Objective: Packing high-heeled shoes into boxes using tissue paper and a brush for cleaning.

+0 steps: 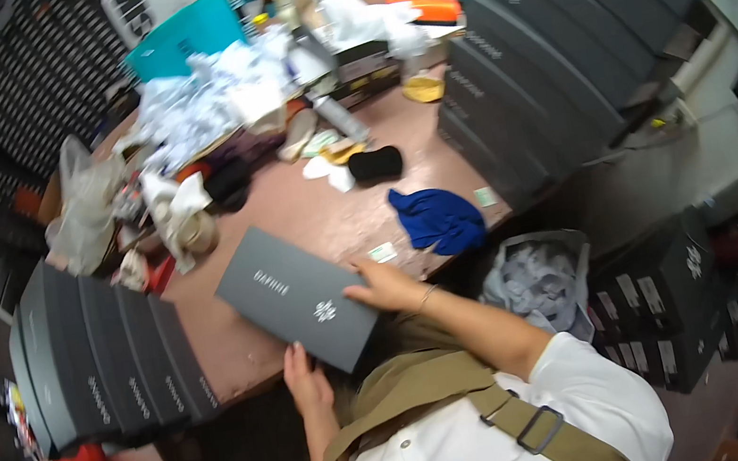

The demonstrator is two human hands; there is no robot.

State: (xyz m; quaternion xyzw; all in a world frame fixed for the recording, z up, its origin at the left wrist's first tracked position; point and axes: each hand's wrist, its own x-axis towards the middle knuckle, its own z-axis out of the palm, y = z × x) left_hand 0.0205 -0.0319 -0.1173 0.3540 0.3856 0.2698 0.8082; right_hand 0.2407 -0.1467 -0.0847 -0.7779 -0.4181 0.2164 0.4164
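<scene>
A dark grey shoebox [287, 286] with a pale logo on its closed lid lies at a slant over the table's near edge. My right hand [387, 287] grips its right side, thumb on the lid and the other fingers along the edge. At the box's near left edge is my left hand [308, 381], its fingers stretched out and the tips against the edge. Beyond my right hand lies a crumpled dark blue cloth [439, 220]. Farther back on the table sits a small black pad [375, 165]. What is in the box is hidden.
Grey shoeboxes stand stacked at the left [111, 355] and in a tall stack at the right [544, 61]. Crumpled white paper [207, 102] heaps up at the back of the pinkish table [290, 214]. A paper-filled plastic bag [539, 281] hangs or stands by the right edge.
</scene>
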